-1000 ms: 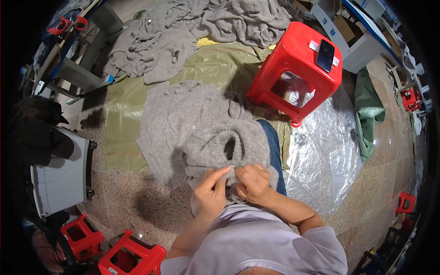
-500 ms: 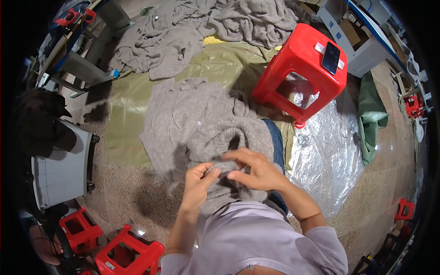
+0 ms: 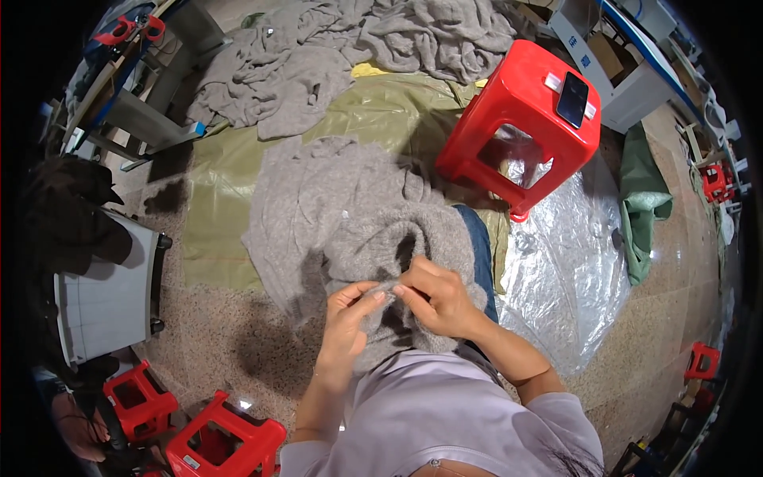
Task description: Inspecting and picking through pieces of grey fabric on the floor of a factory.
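A grey-beige knitted garment lies bunched across my lap and spreads forward over the floor sheet. My left hand is closed, pinching a small fold of the knit between thumb and fingers. Right beside it, my right hand also pinches the knit with thumb and forefinger, its other fingers curled in. The two pinches nearly meet above my lap. Whether something small sits between the fingertips is too fine to make out. Just beyond the hands, a dark opening shows in the bunched garment.
A red plastic stool stands ahead to the right with a black phone on top. Grey knits pile up at the far side on an olive sheet. Clear plastic sheeting lies right; a white wheeled cart stands left.
My right hand's fingers, apart before, have closed into a pinch on the knit beside my left hand. My left hand keeps its pinch, barely shifted.
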`<control>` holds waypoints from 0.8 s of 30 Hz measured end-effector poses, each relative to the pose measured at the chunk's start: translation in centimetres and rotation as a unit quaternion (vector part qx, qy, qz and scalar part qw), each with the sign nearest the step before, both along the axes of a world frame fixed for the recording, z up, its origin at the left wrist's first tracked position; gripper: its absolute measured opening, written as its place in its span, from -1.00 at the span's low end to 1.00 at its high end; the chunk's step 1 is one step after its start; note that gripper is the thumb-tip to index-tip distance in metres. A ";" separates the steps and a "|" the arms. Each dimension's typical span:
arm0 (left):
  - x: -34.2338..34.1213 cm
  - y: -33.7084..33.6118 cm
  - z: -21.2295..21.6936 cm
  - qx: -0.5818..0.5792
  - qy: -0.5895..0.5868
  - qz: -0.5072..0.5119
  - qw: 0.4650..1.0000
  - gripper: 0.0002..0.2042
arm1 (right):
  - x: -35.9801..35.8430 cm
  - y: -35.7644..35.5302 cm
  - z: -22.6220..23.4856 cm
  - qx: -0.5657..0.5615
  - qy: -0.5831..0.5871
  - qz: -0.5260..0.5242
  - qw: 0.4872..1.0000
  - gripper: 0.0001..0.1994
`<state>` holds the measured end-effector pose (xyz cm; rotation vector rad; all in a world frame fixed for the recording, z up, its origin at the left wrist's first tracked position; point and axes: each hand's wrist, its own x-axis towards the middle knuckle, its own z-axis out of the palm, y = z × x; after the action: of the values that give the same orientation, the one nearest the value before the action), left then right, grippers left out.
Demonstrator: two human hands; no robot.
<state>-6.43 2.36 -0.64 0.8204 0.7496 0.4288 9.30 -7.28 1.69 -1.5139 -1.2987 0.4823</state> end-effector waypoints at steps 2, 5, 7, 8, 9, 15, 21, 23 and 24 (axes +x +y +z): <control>0.0 -0.1 -0.4 -0.014 -0.005 0.009 1.000 -0.87 | -0.9 -0.4 -0.3 0.010 -0.056 0.007 0.998 -0.93; 0.1 -0.6 -1.1 0.124 0.031 0.021 0.992 -0.86 | -1.0 -0.5 -0.6 0.032 -0.097 0.010 0.995 -0.94; -0.1 -0.3 -0.7 0.115 -0.018 -0.022 0.993 -0.84 | -0.3 -0.4 0.0 0.024 -0.048 -0.024 0.998 -0.92; -0.1 -0.2 -0.4 0.115 -0.018 -0.023 0.993 -0.84 | 0.0 -0.4 0.4 -0.002 -0.056 -0.016 0.998 -0.92; -0.1 -0.2 -0.1 0.096 -0.024 -0.027 0.995 -0.84 | 0.0 -0.3 0.8 -0.002 -0.056 -0.017 0.998 -0.92; -0.4 -0.3 -1.6 0.123 0.009 -0.017 0.992 -0.84 | -0.2 -0.4 0.4 -0.039 -0.140 0.073 0.987 -0.87; 1.7 -1.3 -0.1 0.102 0.031 0.137 0.985 -0.86 | -0.1 -0.8 -0.5 -0.019 -0.110 0.060 0.992 -0.86; 1.2 -0.2 -0.2 0.100 0.042 0.169 0.980 -0.85 | 0.8 -1.8 0.1 -0.055 -0.091 0.072 0.992 -0.84; 0.0 0.9 -0.2 0.081 0.020 0.180 0.980 -0.83 | 1.7 -2.4 0.0 -0.056 -0.091 0.069 0.992 -0.84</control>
<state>-6.38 3.23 -0.88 0.8482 0.9123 0.8081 10.98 -9.68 1.69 -1.5962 -1.5492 0.5224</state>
